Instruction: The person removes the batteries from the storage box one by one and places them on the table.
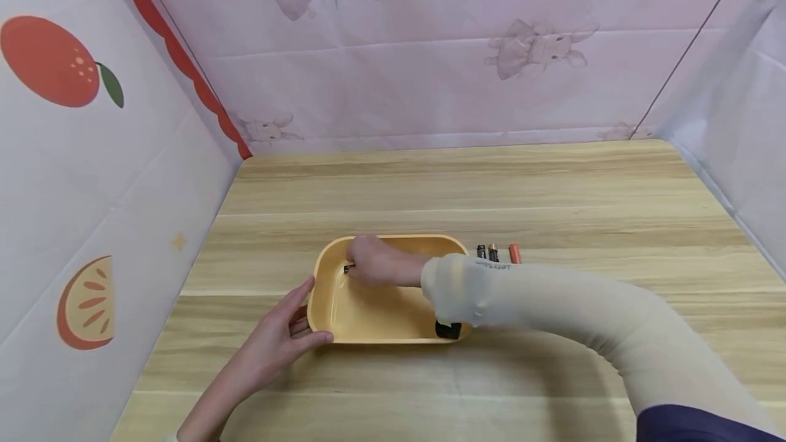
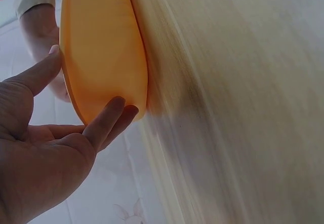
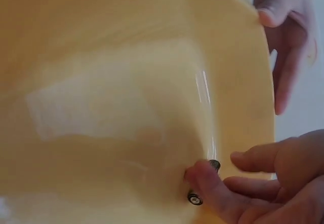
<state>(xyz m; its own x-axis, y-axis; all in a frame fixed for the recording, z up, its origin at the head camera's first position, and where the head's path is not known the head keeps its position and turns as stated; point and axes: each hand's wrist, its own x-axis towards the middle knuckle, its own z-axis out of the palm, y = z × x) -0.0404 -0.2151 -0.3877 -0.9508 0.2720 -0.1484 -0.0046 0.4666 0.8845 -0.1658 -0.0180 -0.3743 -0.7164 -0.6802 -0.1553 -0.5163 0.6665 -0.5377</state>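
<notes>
Left hand point(image 1: 270, 343) grips one yellow tub point(image 1: 368, 322) by its left end. Inside, far left: one battery point(image 1: 348, 269), touched by right hand point(image 1: 374, 261); cannot tell whether clamped. Right: two black batteries point(image 1: 493, 252), one red battery point(image 1: 514, 254). Open tabletop point(image 1: 460, 189) beyond, to back edge.

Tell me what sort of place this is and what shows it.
Possibly a small set made for filming, though a child's corner can't be ruled out: a wood-grain table enclosed by creased patterned cloth, with a rabbit-print sheet behind and a fruit-print sheet on the left.
</notes>
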